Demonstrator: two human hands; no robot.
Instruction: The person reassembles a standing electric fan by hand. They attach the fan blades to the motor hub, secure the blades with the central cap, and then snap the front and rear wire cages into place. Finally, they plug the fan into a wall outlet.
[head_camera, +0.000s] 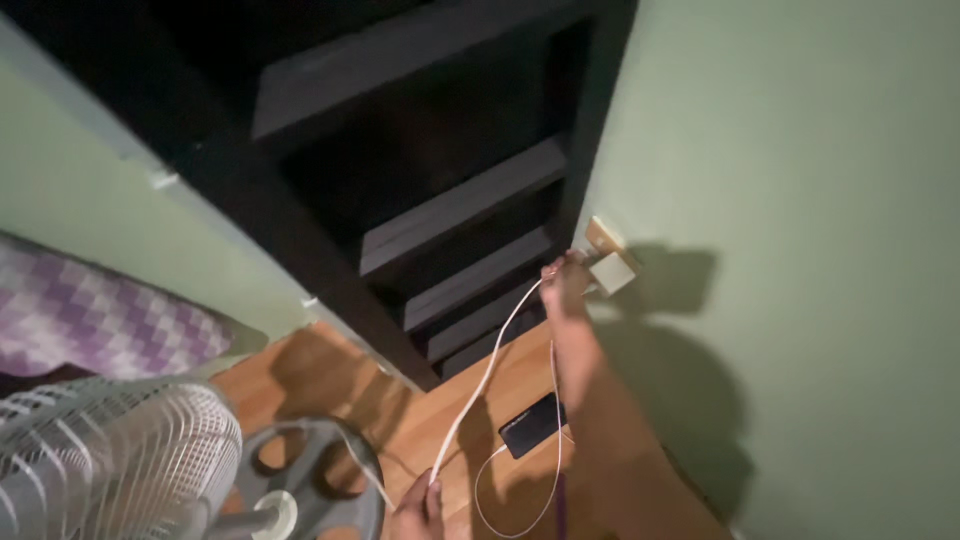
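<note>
White cable (488, 372), one in number, runs from the near hand up to the far hand and also falls in a loose loop over the wooden floor (505, 385). Right hand (566, 283), arm stretched far toward the green wall (800, 250), has its fingers closed about the end of the cable at one white charger block (611, 272), which sits just below one beige wall socket (604, 236); whether the block is seated in the socket cannot be told. Left hand (420, 505), at the near edge of the view, pinches the cable between its fingers. One dark phone (533, 424) lies flat on the floor between the two hands, just left of the right forearm and inside the cable's loop. One dark shelving unit (440, 190), with several shelves, fills the far left of the corner, its right upright close to the socket. One standing fan (115, 455), with white grille and round base, occupies the near left. Open floor lies between the fan base and the phone.
</note>
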